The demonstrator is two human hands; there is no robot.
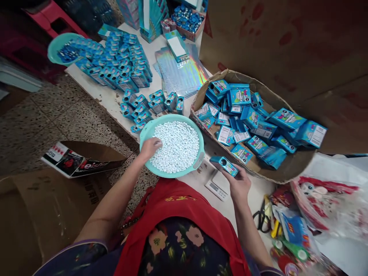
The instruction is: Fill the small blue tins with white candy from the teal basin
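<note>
A turquoise plastic basin (143, 135) filled with small white candies (178, 145) stands in front of me at the table's edge. My left hand (150, 148) reaches over its left rim, fingers curled together at the candies; how many they pinch is hidden. Off to the basin's right, my right hand (240, 182) grips a small blue printed box (225, 165) between thumb and fingers. The box lies tilted, and a dark round hole shows in its end. Just below it, a white digital scale (217, 188) rests on the table, partly covered by the hand and box.
Blue boxes with round holes (140, 107) stand behind the basin, beside a large stacked block (123, 57). A cardboard carton (198, 103) holds loose blue boxes. Silvery sheets (181, 74) lie behind. Black scissors (261, 218) and plastic bags (339, 203) are at right.
</note>
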